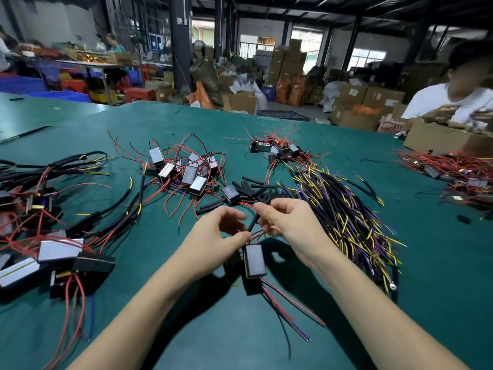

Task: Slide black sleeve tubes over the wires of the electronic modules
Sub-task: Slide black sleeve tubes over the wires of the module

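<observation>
A small black electronic module (254, 260) hangs between my hands above the green table (293, 316), its red and dark wires trailing down toward me. My left hand (217, 231) pinches the red wires just above the module. My right hand (282, 218) is closed on a short black sleeve tube (253, 222) that slants down to those wires. Whether the wires are inside the tube I cannot tell. Loose black sleeve tubes (253, 186) lie in a small heap just beyond my hands, beside another module (231, 193).
A pile of bare modules with red wires (184, 169) lies at centre left, another pile (274, 149) further back. Sleeved modules (53, 252) crowd the left edge. A bundle of black, yellow and purple wires (344, 209) fans out on the right. A person (450, 102) works at a cardboard box (437, 140) far right.
</observation>
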Available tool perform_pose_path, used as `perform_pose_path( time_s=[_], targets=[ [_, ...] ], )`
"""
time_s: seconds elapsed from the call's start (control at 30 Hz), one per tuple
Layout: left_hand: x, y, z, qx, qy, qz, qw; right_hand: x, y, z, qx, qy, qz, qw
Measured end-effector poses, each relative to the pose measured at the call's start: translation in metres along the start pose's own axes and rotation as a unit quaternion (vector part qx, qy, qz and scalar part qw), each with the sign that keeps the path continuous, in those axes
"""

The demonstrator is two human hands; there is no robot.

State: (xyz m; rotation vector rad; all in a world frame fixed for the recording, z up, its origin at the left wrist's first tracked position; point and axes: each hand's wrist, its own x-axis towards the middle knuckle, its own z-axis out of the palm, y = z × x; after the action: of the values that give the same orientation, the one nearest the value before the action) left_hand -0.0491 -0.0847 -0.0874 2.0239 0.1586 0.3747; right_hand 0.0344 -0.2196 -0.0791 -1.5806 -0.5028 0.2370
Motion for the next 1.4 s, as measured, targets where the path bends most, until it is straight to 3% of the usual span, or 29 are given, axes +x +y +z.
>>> perform_pose_path(
  time_s=[0.1,0.23,0.43,0.6,0.67,0.7,0.77,0.8,0.87,0.93,1.03,1.17,1.3,1.4],
  targets=[
    [-0.001,0.003,0.002,-0.088,-0.025,-0.009,0.996,-0.003,0.004,0.005,-0.006,-0.026,0.008,1.0],
    [-0.001,0.001,0.006,-0.026,0.067,0.041,0.997,-0.002,0.002,0.005,0.039,-0.009,0.011,0.999],
    [-0.002,-0.001,0.006,0.003,0.034,0.049,0.998,0.002,-0.004,-0.006,0.096,0.041,0.024,0.994],
    [-0.001,-0.004,0.003,0.038,0.03,0.029,0.998,0.007,-0.013,-0.017,0.09,0.002,0.031,0.995],
    [-0.001,-0.006,0.003,0.047,0.029,0.019,0.998,0.013,-0.018,-0.03,0.032,0.068,0.011,0.997],
    [-0.001,-0.006,0.003,0.043,0.031,0.015,0.998,0.015,-0.017,-0.039,-0.051,0.116,-0.012,0.992],
    [0.0,-0.005,0.004,0.03,0.037,0.009,0.999,0.016,-0.01,-0.056,-0.293,0.175,-0.035,0.939],
    [0.0,-0.004,0.004,0.022,0.037,0.004,0.999,0.015,-0.006,-0.059,-0.387,0.167,-0.019,0.907],
    [0.0,-0.004,0.003,0.003,0.027,-0.023,0.999,0.013,0.003,-0.059,-0.471,0.129,0.027,0.872],
    [0.001,-0.005,0.001,-0.002,0.014,-0.055,0.998,0.013,0.011,-0.053,-0.514,0.1,0.042,0.851],
    [0.002,-0.006,-0.001,0.002,0.003,-0.087,0.996,0.013,0.021,-0.046,-0.573,0.107,-0.006,0.813],
    [0.004,-0.007,-0.003,-0.014,0.008,-0.113,0.993,0.014,0.028,-0.044,-0.556,0.149,-0.029,0.817],
    [0.002,-0.007,-0.004,-0.004,-0.013,-0.115,0.993,0.019,0.03,-0.043,-0.597,0.138,-0.013,0.79],
    [0.002,-0.007,-0.003,-0.004,-0.012,-0.105,0.994,0.02,0.031,-0.044,-0.589,0.141,-0.014,0.796]
  ],
)
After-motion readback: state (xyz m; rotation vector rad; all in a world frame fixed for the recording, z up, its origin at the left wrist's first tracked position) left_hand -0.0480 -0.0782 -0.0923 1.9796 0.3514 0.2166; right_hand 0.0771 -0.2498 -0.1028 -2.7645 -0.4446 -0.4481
